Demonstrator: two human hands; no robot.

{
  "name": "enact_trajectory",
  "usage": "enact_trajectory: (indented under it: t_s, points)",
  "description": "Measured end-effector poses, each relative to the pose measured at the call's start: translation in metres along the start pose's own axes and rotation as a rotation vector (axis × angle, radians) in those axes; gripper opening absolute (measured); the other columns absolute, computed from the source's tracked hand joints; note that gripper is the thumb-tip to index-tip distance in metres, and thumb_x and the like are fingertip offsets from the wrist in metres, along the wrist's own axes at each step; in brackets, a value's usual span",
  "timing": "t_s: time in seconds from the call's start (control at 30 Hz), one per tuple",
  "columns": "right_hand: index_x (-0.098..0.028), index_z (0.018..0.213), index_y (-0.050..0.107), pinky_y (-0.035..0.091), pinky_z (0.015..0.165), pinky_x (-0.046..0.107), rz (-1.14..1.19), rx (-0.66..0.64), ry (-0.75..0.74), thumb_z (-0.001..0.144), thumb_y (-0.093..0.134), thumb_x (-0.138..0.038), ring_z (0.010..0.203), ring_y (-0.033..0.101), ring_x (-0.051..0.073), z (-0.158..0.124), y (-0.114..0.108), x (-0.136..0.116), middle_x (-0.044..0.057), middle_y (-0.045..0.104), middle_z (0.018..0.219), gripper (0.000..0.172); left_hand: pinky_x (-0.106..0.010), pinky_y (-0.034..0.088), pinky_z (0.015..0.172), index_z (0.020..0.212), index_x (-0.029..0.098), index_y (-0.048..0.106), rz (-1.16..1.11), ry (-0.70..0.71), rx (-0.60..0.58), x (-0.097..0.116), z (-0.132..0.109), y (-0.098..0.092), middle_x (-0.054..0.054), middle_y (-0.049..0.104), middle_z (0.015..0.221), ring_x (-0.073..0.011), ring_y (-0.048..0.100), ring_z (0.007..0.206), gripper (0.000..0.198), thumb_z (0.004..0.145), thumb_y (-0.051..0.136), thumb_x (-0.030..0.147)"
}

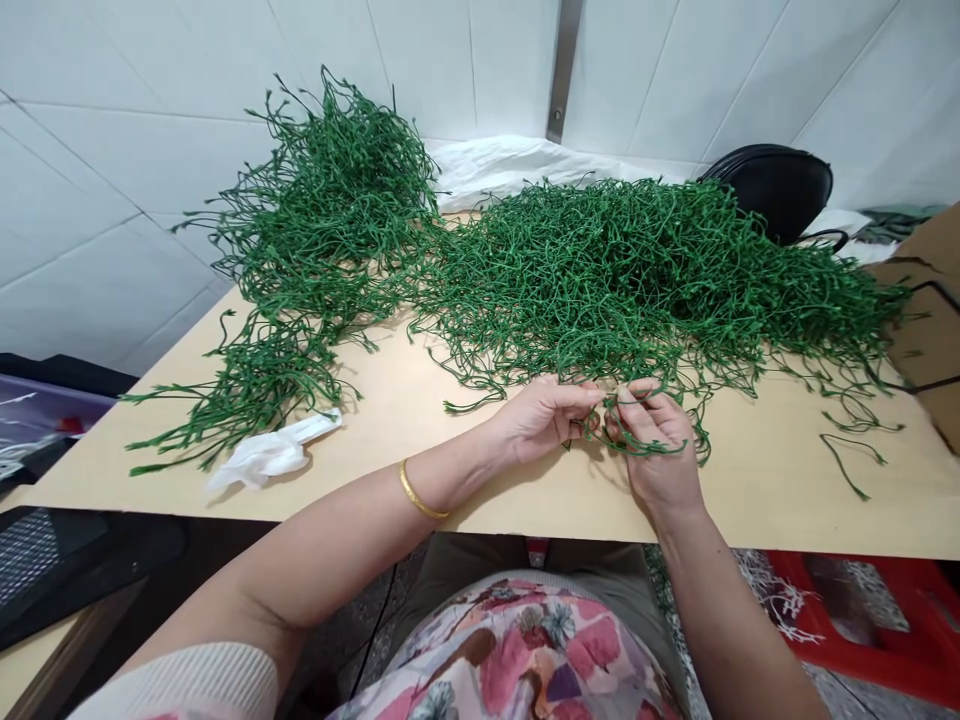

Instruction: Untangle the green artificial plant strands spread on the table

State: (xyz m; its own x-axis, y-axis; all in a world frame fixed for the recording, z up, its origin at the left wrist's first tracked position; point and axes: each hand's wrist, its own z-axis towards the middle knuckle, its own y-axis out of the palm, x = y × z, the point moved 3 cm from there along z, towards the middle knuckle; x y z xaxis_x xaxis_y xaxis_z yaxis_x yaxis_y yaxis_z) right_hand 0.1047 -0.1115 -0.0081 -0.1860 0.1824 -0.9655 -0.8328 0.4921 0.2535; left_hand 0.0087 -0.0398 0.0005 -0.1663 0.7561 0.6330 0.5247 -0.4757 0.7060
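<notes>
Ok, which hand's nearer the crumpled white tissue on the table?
Left. The left hand is nearer, to the tissue's right in this view. The right hand is farther off on the same side, beyond the left hand.

Matt green plastic vines [622, 270] on smooth wooden tabletop [757, 490].

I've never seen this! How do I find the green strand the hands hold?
Start at the pale wooden table and its big tangled heap of green artificial vines. At the heap's front edge, the left hand and right hand meet. The thin green strand looped through the right hand's fingers is it, lifted off the table.
</notes>
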Motion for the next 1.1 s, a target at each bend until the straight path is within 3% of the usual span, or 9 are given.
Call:
enact_trajectory:
  t_s: [0.07,0.2,0.43,0.67,0.93,1.1]
  points:
    - [-0.019,0.073,0.051,0.036,0.046,0.019,0.003,-0.008,-0.008,0.073,0.061,-0.031,0.047,0.04,0.006,0.0,0.0,0.0,-0.006,0.045,0.055,0.016,-0.026,0.044,0.058,0.072,0.011,0.057,0.015,-0.004,0.007,0.001,-0.001,0.002,0.001,0.059,0.057,-0.0107,0.056,0.052,0.024,0.05,0.064,0.005]
    - [-0.018,0.07,0.05,0.029,0.043,0.019,-0.066,-0.024,0.004,0.076,0.059,-0.033,0.046,0.037,0.005,0.0,-0.002,0.002,-0.006,0.043,0.053,0.018,-0.024,0.042,0.053,0.073,0.012,0.057,0.124,0.044,0.029,0.001,-0.002,0.002,0.002,0.059,0.054,-0.0111,0.057,0.049,0.025,0.05,0.061,0.004]
    - [-0.018,0.068,0.049,0.031,0.044,0.019,-0.167,-0.002,-0.016,0.077,0.057,-0.036,0.046,0.038,0.006,-0.001,-0.004,0.003,-0.006,0.044,0.052,0.022,-0.021,0.038,0.049,0.071,0.013,0.056,0.275,0.167,0.095,0.001,-0.002,-0.002,0.001,0.06,0.057,-0.0083,0.054,0.047,0.021,0.055,0.069,0.013]
    - [-0.02,0.088,0.056,0.04,0.051,0.02,-0.177,-0.113,-0.076,0.073,0.061,-0.028,0.061,0.049,0.009,-0.003,0.0,-0.002,-0.001,0.053,0.073,0.018,-0.022,0.039,0.051,0.073,0.012,0.053,0.241,0.229,0.162,0.005,-0.003,-0.002,-0.001,0.06,0.062,-0.0099,0.056,0.052,0.023,0.058,0.07,0.019]
    - [-0.02,0.076,0.052,0.045,0.055,0.02,-0.17,-0.071,-0.057,0.071,0.066,-0.03,0.058,0.052,0.008,-0.002,0.007,-0.003,-0.004,0.055,0.066,0.018,-0.02,0.037,0.049,0.074,0.016,0.05,0.286,0.206,0.142,-0.003,0.001,-0.005,0.004,0.054,0.056,-0.0078,0.052,0.048,0.025,0.057,0.068,0.013]
    - [-0.02,0.076,0.054,0.045,0.053,0.019,-0.034,-0.054,-0.007,0.073,0.063,-0.029,0.055,0.053,0.007,0.0,0.006,-0.002,-0.005,0.056,0.063,0.013,-0.022,0.041,0.053,0.072,0.011,0.057,0.167,0.088,0.007,-0.005,0.002,-0.003,-0.002,0.057,0.061,-0.0086,0.053,0.052,0.018,0.063,0.067,0.023]
